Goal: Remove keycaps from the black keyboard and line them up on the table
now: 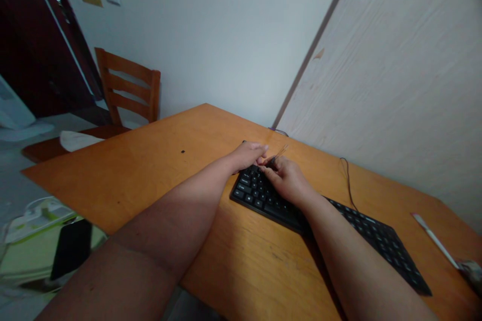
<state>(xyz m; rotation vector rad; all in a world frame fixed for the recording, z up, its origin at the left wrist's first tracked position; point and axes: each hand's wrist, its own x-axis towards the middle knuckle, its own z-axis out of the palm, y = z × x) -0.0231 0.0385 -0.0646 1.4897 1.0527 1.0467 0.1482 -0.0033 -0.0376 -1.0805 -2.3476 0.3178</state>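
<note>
A long black keyboard (276, 209) lies at an angle on the wooden table, its middle covered by my right forearm. Over its far left end, my right hand (288, 178) pinches a small tool with thin wires sticking up, which looks like a wire keycap puller (281, 151). My left hand (249, 154) is beside it at the keyboard's far left corner, its fingers bent in toward the right fingertips. What the left fingertips grip, if anything, is hidden. A small black piece, perhaps a keycap (183, 151), lies apart on the table to the left.
The wooden table (150, 180) meets the wall at the back. A dark cord (348, 180) runs behind the keyboard. On the right lies a white-handled brush (435, 238). A wooden chair (130, 90) stands at the left; below the table edge is a dark phone-like slab (71, 248).
</note>
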